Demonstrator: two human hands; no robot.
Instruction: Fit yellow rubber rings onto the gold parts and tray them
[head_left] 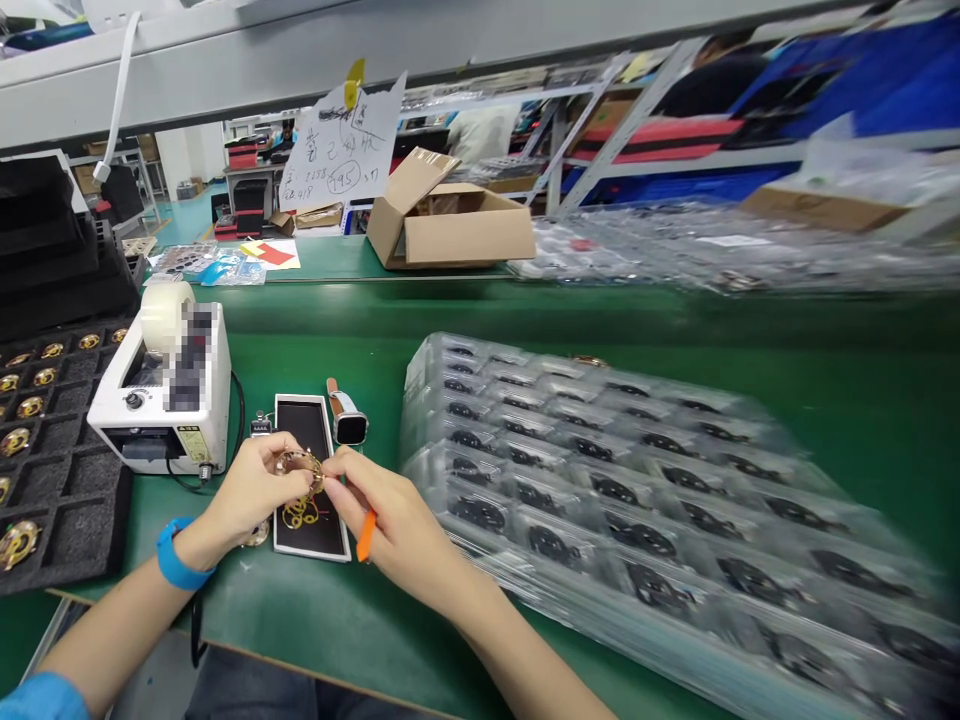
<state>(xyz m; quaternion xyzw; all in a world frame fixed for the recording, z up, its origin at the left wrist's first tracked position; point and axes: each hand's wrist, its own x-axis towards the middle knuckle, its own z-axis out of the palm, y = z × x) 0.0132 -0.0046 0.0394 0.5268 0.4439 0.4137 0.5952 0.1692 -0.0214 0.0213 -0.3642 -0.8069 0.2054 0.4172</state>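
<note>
Hands, left (264, 487) and right (390, 510), pinching gold ring-like part (301, 466) between 2 hands, above tray (343, 530).

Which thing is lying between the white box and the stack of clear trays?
A watch lies there, close to the box. The right hand also crosses towards the box from the trays' side. The head view shows this.
</note>
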